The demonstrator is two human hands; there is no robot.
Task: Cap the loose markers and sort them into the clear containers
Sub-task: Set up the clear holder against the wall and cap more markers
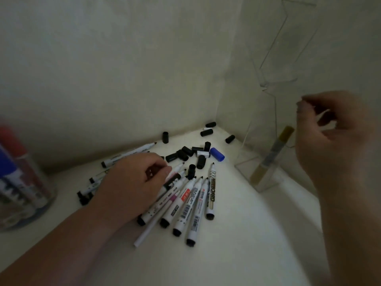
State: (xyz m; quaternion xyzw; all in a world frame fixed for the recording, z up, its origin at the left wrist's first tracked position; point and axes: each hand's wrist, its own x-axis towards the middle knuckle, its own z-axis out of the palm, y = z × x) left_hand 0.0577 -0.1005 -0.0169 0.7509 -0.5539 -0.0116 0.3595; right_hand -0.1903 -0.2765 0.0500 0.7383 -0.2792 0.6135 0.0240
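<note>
Several markers (188,205), tips toward corner (216,129).

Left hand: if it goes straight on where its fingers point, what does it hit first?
Likely the upright black cap beyond the uncapped marker tips under the fingers of the left hand; the cluster of loose caps lies further on. Depth is hard to judge.

One cam only, head-worn, wide-angle: looks fwd and down from close above the white surface (226,254), facing the wall corner (216,112). The markers (191,203) sit mid-frame; left hand (134,182) and right hand (329,137) reach in from the near side.
</note>
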